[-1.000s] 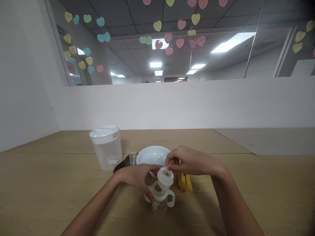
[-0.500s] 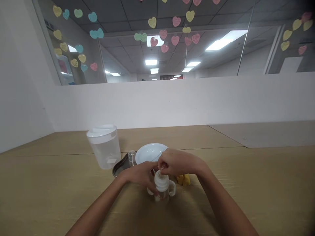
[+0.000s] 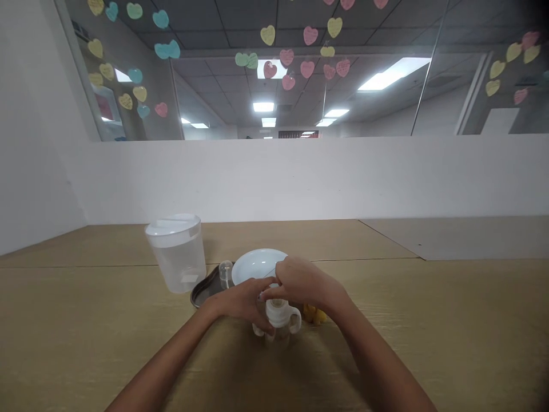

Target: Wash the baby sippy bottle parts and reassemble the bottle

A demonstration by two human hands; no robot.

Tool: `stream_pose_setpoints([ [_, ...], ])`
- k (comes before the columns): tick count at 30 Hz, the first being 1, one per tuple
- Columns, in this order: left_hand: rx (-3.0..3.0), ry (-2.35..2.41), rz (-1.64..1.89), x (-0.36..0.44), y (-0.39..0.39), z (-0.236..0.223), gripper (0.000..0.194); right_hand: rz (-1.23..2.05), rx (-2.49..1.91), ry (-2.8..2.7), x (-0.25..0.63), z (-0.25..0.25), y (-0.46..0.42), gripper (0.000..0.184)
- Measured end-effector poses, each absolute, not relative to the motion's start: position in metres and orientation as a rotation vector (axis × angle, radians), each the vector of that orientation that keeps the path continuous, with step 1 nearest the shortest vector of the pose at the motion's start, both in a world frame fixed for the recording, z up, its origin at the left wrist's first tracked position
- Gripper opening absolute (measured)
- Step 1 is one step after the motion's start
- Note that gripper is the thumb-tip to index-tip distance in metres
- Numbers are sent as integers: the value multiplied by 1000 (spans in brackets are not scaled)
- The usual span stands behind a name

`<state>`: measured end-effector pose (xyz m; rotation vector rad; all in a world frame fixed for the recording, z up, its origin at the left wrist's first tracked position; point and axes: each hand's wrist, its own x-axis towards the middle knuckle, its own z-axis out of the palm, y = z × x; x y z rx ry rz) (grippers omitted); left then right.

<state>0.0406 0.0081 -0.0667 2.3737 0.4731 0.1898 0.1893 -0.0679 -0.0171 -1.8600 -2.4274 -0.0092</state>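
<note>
A clear baby bottle [image 3: 281,333] with a white collar and two white side handles stands upright in front of me. My left hand [image 3: 246,303] curves around its left side, thumb low in front, fingers partly hidden behind it. Over the bottle's top is my right hand [image 3: 298,283], its fingers curled and pressed together. Whatever they pinch is hidden; a thin pale line runs beside them over the white bowl [image 3: 253,264]. Behind my left hand, a small clear dome-shaped cap [image 3: 225,273] stands on a dark tray [image 3: 206,292].
A translucent lidded bucket [image 3: 178,257] stands at the back left, beside the tray. Something yellow and crumpled [image 3: 315,315] lies right of the bottle, partly behind my right wrist. Beyond the brown table [image 3: 429,332] rises a white wall with a window above.
My right hand's fingers have shifted slightly left across the bottle's top. The left hand stays around the bottle. The whole view has turned a little.
</note>
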Motion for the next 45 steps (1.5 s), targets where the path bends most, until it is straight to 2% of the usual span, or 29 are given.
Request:
stream_pose_setpoints([
  [2,2360,477,180,40,10,-69,74,54,-1867,-2423,192,-15,-68,47],
  [6,2354,527,137,40,12,-74,57,116,-1674,-2548,197,-13,-70,20],
  [7,2345,537,122,40,12,-74,52,108,-1609,-2589,197,-13,-70,18],
  [9,2323,546,99,41,11,-75,47,82,-1552,-2637,196,-13,-70,21],
  [14,2362,596,126,41,9,-73,55,83,-1753,-2571,189,-14,-70,19],
  [20,2368,503,154,40,9,-71,53,-24,-1909,-2426,183,-17,-68,29],
  [23,2381,501,141,40,9,-71,65,63,-1877,-2416,193,-15,-70,37],
  [25,2390,517,136,40,10,-71,72,129,-1803,-2429,201,-13,-71,35],
  [27,2410,544,129,41,10,-71,68,156,-1701,-2474,205,-12,-71,32],
  [29,2429,569,113,41,9,-71,56,172,-1636,-2564,204,-13,-69,27],
  [32,2422,583,100,41,8,-71,43,167,-1704,-2624,193,-14,-67,16],
  [37,2413,615,91,42,7,-72,43,15,-1852,-2511,180,-15,-67,23],
  [45,2392,664,121,43,6,-78,41,-81,-1926,-2455,173,-21,-70,21],
])
